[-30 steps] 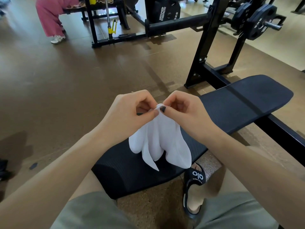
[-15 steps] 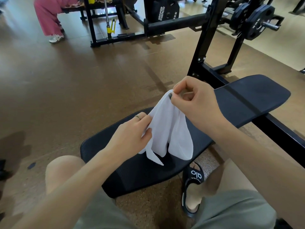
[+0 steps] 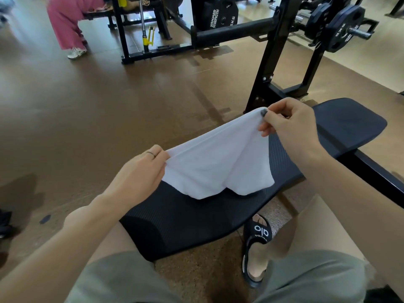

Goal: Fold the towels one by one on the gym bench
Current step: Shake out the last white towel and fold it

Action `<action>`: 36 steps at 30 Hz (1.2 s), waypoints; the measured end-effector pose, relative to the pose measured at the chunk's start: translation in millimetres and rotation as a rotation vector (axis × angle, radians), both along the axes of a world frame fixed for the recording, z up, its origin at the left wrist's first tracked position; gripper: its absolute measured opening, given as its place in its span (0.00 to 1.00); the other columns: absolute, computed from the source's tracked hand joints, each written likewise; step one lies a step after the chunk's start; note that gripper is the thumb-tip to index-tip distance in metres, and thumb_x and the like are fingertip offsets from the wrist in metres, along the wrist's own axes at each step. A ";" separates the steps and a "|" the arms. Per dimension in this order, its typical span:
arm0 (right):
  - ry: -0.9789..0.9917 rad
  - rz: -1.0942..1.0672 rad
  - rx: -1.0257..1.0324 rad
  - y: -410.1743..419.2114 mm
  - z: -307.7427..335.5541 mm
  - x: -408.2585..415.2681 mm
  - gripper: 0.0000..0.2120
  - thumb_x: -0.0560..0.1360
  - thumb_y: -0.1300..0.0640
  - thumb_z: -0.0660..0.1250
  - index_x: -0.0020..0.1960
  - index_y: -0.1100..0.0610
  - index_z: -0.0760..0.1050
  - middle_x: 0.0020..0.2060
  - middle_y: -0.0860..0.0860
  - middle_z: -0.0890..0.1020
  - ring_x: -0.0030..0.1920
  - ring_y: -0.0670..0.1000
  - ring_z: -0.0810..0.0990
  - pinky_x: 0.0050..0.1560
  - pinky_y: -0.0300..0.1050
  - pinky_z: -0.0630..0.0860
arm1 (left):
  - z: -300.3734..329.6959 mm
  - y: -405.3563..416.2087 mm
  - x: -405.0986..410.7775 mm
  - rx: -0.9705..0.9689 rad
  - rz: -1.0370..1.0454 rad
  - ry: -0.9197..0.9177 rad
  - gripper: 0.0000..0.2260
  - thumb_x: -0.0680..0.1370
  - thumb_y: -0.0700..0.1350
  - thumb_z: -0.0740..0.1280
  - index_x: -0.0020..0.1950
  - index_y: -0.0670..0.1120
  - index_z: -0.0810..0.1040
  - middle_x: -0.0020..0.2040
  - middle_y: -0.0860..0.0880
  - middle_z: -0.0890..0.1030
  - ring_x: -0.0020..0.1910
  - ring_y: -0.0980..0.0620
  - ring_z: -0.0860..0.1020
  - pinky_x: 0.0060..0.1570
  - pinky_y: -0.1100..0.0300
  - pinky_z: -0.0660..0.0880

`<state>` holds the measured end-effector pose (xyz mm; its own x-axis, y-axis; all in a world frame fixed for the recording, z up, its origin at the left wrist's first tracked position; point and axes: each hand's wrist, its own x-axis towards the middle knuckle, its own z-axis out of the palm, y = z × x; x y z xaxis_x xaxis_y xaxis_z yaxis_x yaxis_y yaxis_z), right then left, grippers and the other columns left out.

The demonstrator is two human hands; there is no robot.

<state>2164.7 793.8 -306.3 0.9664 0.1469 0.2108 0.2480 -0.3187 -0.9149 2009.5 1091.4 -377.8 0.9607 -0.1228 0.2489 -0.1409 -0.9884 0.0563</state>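
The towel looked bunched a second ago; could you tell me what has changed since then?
The left hand slid down and left to a new pinch on the white towel, while the right hand drew its corner up and right, spreading the cloth. Both hands still pinch it over the black bench.

Glossy brown floor (image 3: 65,110) with black weight rack (image 3: 269,62) behind.

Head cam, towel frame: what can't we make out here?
- Towel: lower edge droops onto the bench; whether already folded is unclear, hidden by its own drape.
- Left hand fingertips: behind the cloth.
- Right hand: corner hidden inside the pinch.
- Other towels: none in frame.
- Bench base: hidden by the pad.
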 end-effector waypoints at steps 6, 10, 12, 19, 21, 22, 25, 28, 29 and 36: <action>0.073 -0.021 0.077 -6.5 -6.4 7.6 0.02 0.80 0.65 0.67 0.49 0.62 0.78 0.37 0.53 0.85 0.41 0.52 0.87 0.46 0.44 0.84 | 19.5 19.8 1.8 -0.102 0.083 -0.039 0.10 0.84 0.42 0.57 0.61 0.43 0.75 0.54 0.48 0.75 0.39 0.44 0.78 0.37 0.47 0.77; 0.134 -0.041 0.101 -8.3 -12.3 11.7 0.04 0.81 0.64 0.66 0.48 0.59 0.78 0.39 0.55 0.85 0.41 0.52 0.87 0.49 0.48 0.85 | 29.6 20.8 -1.1 -0.132 0.090 -0.078 0.09 0.85 0.46 0.55 0.59 0.46 0.73 0.53 0.53 0.76 0.39 0.45 0.77 0.37 0.51 0.75; 0.140 -0.046 0.090 -8.0 -14.4 13.0 0.03 0.81 0.64 0.66 0.50 0.59 0.77 0.40 0.55 0.85 0.41 0.52 0.87 0.49 0.48 0.85 | 29.7 22.9 -1.2 -0.182 0.091 -0.086 0.08 0.85 0.47 0.56 0.58 0.48 0.73 0.52 0.55 0.76 0.42 0.48 0.76 0.40 0.52 0.73; 0.059 -0.022 0.023 -12.2 -17.0 20.3 0.07 0.81 0.66 0.64 0.58 0.61 0.77 0.45 0.55 0.82 0.40 0.51 0.87 0.44 0.44 0.85 | 37.4 19.0 3.5 -0.519 0.142 -0.179 0.03 0.84 0.44 0.64 0.50 0.50 0.74 0.38 0.49 0.77 0.38 0.52 0.74 0.39 0.63 0.70; 0.050 -0.004 -0.023 -13.0 -17.6 21.0 0.09 0.82 0.66 0.63 0.59 0.59 0.79 0.43 0.54 0.84 0.41 0.50 0.87 0.45 0.43 0.84 | 39.5 18.9 6.0 -0.576 0.176 -0.174 0.03 0.83 0.45 0.66 0.50 0.49 0.75 0.39 0.47 0.78 0.37 0.48 0.74 0.40 0.57 0.72; 0.055 0.003 -0.045 -13.5 -17.8 21.3 0.10 0.82 0.65 0.63 0.59 0.59 0.80 0.42 0.53 0.85 0.41 0.50 0.87 0.45 0.43 0.84 | 40.1 19.2 6.9 -0.586 0.183 -0.172 0.03 0.83 0.45 0.66 0.49 0.49 0.75 0.39 0.47 0.79 0.38 0.48 0.75 0.40 0.57 0.72; 0.089 0.009 -0.093 -15.3 -17.5 23.6 0.10 0.81 0.65 0.62 0.54 0.58 0.82 0.41 0.54 0.85 0.40 0.51 0.87 0.45 0.43 0.85 | 42.5 19.9 8.8 -0.558 0.167 -0.204 0.02 0.81 0.43 0.69 0.48 0.48 0.79 0.43 0.51 0.79 0.43 0.51 0.77 0.44 0.59 0.73; 0.102 0.019 -0.124 -17.0 -16.7 24.6 0.09 0.80 0.66 0.62 0.51 0.59 0.80 0.41 0.54 0.85 0.40 0.51 0.87 0.44 0.42 0.84 | 44.0 20.2 10.6 -0.545 0.153 -0.217 0.02 0.80 0.42 0.70 0.48 0.47 0.82 0.45 0.52 0.81 0.45 0.51 0.78 0.47 0.64 0.74; 0.098 0.025 -0.133 -17.2 -16.5 24.7 0.08 0.80 0.66 0.62 0.50 0.59 0.80 0.41 0.53 0.85 0.40 0.51 0.87 0.44 0.42 0.84 | 44.4 20.1 11.0 -0.550 0.163 -0.212 0.02 0.80 0.42 0.71 0.49 0.47 0.82 0.45 0.52 0.81 0.46 0.51 0.78 0.47 0.67 0.74; 0.123 0.030 -0.135 -18.4 -12.1 25.2 0.08 0.80 0.66 0.61 0.51 0.61 0.79 0.37 0.57 0.85 0.36 0.53 0.87 0.37 0.40 0.83 | 49.3 22.4 12.9 -0.625 0.185 -0.220 0.02 0.79 0.40 0.72 0.50 0.46 0.84 0.45 0.54 0.85 0.47 0.57 0.83 0.53 0.67 0.78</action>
